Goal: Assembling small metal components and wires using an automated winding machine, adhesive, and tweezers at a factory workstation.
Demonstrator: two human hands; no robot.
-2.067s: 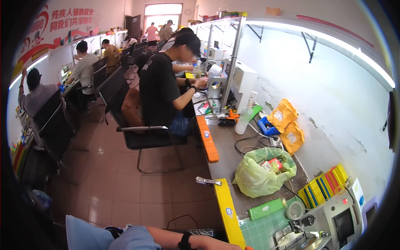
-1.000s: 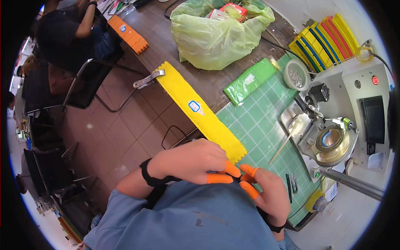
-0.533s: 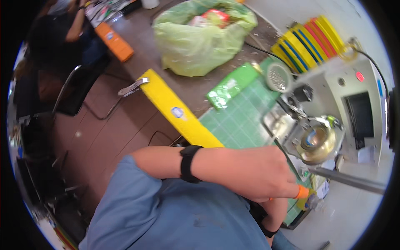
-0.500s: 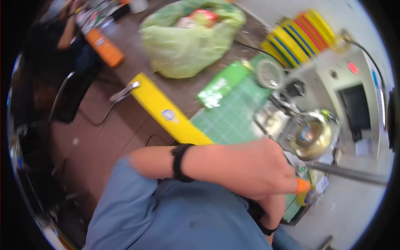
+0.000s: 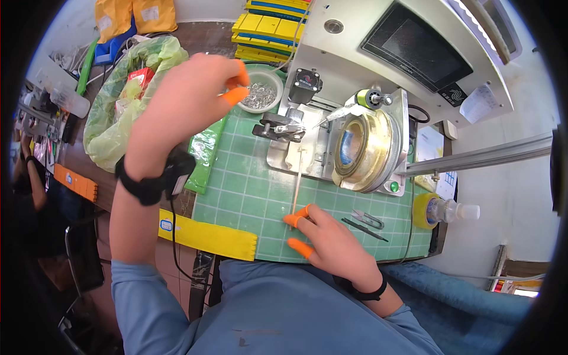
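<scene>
My left hand [image 5: 192, 92] is raised over the back left of the green cutting mat [image 5: 236, 204]. Its orange-capped thumb and fingertip are apart, with nothing visible between them, beside a round white dish [image 5: 261, 72] of small shiny metal parts. Low on the mat, my right hand [image 5: 337, 242] has orange-capped fingers at the near end of a thin pale rod [image 5: 297, 183], thumb spread away. The rod's far end rests at the metal fixture of a bench machine [image 5: 303, 127], which carries a tape roll [image 5: 358, 148]. Whether the right fingers grip the rod is unclear.
Thread snips [image 5: 368, 219] and black tweezers [image 5: 364, 229] lie right of my right hand. A yellow strip [image 5: 207, 236] lies along the front edge. A green plastic bag [image 5: 106, 130] stands left; a clear bottle [image 5: 447, 211] and metal bar [image 5: 485, 155] are right.
The view has swung toward the machine. My left arm, earlier stretched across my body to the right, is now raised at the left. My right hand, mostly hidden before, shows on the mat.
</scene>
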